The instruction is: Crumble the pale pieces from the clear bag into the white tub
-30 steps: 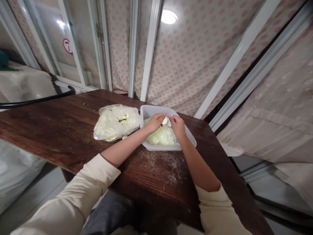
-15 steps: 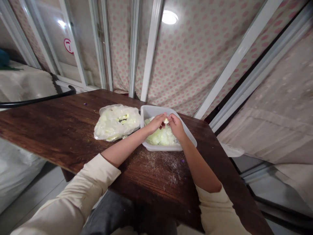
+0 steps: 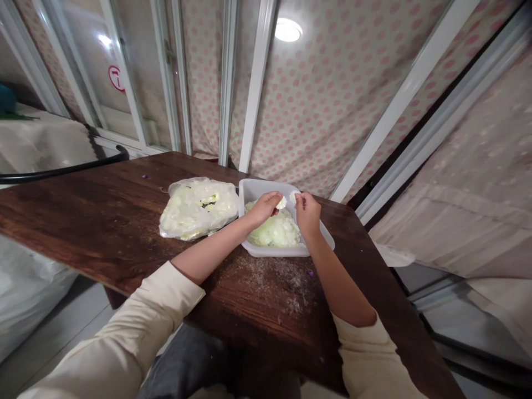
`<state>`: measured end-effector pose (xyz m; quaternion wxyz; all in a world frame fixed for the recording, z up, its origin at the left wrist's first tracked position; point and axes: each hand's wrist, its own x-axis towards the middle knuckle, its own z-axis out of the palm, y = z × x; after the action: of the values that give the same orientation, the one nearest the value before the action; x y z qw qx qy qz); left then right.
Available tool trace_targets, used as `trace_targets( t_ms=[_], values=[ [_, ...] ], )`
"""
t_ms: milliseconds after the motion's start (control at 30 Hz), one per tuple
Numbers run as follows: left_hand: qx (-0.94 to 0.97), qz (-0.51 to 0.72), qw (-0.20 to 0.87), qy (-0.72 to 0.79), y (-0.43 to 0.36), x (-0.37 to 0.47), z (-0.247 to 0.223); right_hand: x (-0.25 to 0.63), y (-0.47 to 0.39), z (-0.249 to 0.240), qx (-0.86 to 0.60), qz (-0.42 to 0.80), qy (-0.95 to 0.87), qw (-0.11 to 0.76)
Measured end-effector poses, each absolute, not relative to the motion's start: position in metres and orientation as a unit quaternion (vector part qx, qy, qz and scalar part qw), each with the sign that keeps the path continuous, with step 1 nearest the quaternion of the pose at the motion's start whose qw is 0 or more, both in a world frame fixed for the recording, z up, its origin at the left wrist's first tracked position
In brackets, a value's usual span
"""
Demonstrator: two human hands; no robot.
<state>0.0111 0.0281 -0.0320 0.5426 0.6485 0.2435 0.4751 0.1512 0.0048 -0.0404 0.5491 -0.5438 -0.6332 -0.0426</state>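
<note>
My left hand (image 3: pixel 266 207) is closed over the white basin, pinching a small pale piece with a bumpy face (image 3: pixel 282 203) that looks like a cauliflower floret. Just to its right, the fingertips of my right hand (image 3: pixel 308 213) grip another whitish floret (image 3: pixel 293 197). A narrow gap separates the two pieces. Below them, the white plastic basin (image 3: pixel 286 252) holds a heap of pale yellow-green and white pieces (image 3: pixel 276 230). To the left of the basin lies a clear plastic bag (image 3: pixel 195 213) with more pale contents, its mouth partly open.
White crumbs (image 3: pixel 286 285) are scattered on the dark wooden table (image 3: pixel 166 282) in front of the basin. Framed glass panels with a dotted curtain (image 3: pixel 320 111) rise behind the table. A black curved rail (image 3: pixel 83 168) is at the left, and a large whitish bag (image 3: pixel 29 293) stands below the table edge.
My hands were together around one pale piece. Now they are apart, each with a piece; my right hand has moved slightly right while my left has barely moved.
</note>
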Motion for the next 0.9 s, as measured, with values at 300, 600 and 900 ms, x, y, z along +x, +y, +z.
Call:
trace_targets(
  t_ms=[300,600,900],
  values=[
    [0.652,0.487,0.511,0.277,0.0257,0.0095,-0.0321,0.1483,0.0082,-0.0426,-0.503,0.148,-0.624,0.579],
    [0.657,0.493,0.484,0.302,0.0311,0.0093,-0.0368,0.1515,0.0107,-0.0399,-0.52,0.112,-0.609,0.589],
    [0.705,0.483,0.441,0.273,0.0299,0.009,-0.0364,0.1432,0.0057,-0.0397,-0.47,0.137,-0.695,0.527]
  ],
)
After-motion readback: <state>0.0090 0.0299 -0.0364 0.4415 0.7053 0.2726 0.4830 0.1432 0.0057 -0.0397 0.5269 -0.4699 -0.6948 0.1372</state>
